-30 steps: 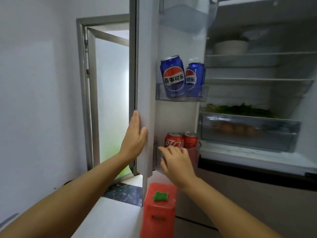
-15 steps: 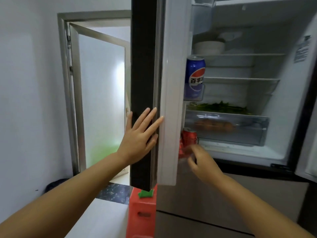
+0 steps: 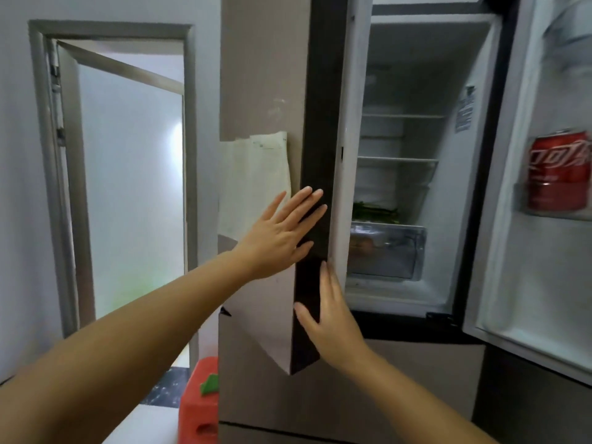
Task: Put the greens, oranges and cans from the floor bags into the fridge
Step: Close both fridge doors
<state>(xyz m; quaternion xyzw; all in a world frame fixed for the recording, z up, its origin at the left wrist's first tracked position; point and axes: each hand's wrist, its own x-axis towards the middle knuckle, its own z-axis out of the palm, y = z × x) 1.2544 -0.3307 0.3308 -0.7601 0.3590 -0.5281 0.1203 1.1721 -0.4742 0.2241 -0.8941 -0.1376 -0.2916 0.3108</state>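
Fingers straight on both hands, we press flat against the left fridge door (image 3: pixel 262 75), which stands partly swung across the opening. Our left hand (image 3: pixel 282 233) lies wide and flat on the door's beige front, its fingertips reaching over the dark edge strip (image 3: pixel 315 174), just below a pale sheet of paper (image 3: pixel 256 181) stuck to the door. Our right hand (image 3: pixel 333 322) rests lower, palm against that same dark edge, fingers extended upward and holding nothing. Past the door, inside the fridge, greens (image 3: pixel 374 213) lie above a clear drawer (image 3: pixel 387 248) (something orange shows dimly through its front, too blurred to name). The right fridge door (image 3: pixel 525 251) stands open at the near right, and a red can (image 3: pixel 559 169) sits upright in its shelf. Far left is an open doorway (image 3: pixel 128 187); a red stool (image 3: pixel 198 408) stands low beside the fridge.
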